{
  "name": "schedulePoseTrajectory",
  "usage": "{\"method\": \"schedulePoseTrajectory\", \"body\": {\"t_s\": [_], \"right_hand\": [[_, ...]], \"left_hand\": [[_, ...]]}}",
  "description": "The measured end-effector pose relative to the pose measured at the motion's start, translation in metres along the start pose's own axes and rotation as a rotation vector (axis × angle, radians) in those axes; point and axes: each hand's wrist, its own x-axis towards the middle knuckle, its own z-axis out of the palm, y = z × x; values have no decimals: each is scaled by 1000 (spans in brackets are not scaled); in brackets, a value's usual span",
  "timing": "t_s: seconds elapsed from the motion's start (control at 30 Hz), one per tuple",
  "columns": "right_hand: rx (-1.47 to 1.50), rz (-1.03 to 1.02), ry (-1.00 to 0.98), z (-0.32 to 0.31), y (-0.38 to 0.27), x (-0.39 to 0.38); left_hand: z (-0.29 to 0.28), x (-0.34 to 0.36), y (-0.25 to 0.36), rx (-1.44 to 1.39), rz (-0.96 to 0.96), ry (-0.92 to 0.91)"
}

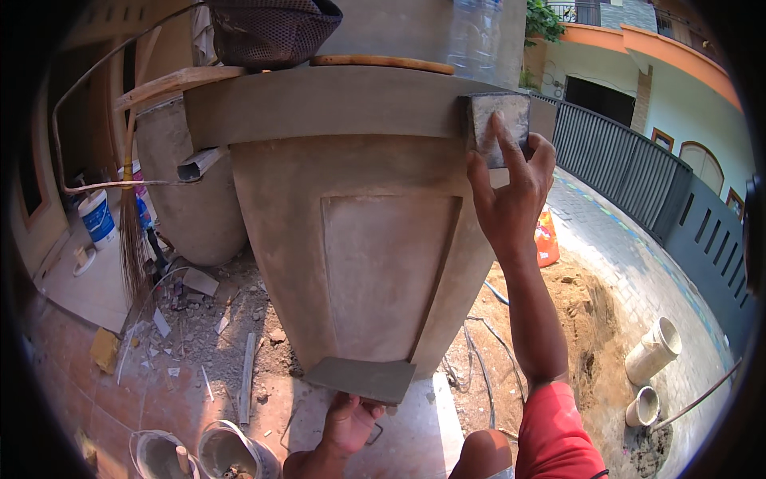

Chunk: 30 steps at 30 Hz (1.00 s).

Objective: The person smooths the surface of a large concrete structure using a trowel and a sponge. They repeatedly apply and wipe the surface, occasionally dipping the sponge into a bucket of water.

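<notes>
My right hand [515,180] presses a small rectangular grey block [501,120] with dark edges against the right end of a smooth grey plastered band [319,106]. Its fingers are spread over the block's face and sides; whether it is foam or something harder, I cannot tell. Low in front of me, my left hand [349,427] grips a flat grey plasterer's board [363,378] from beneath, its top level and its fingers partly hidden. Between the two hands stands a tapering plastered pillar [279,215] with a recessed rectangular panel [387,271].
On the ledge sit a dark mesh bag [275,32], a wooden strip [383,62] and clear plastic bottles [476,36]. Buckets [227,447] stand lower left, near rubble and a broom [130,231]. At right are sand [574,319], cables, pale containers [654,351] and a gate [622,160].
</notes>
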Motion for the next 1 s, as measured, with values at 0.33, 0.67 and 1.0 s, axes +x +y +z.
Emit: {"method": "schedulePoseTrajectory", "body": {"t_s": [0.33, 0.67, 1.0], "right_hand": [[14, -29, 40, 7, -5, 20], [19, -26, 32, 10, 0, 11], [119, -358, -118, 42, -135, 30]], "left_hand": [[2, 2, -2, -10, -32, 35], [-5, 0, -1, -30, -10, -7], [12, -4, 5, -30, -1, 62]]}}
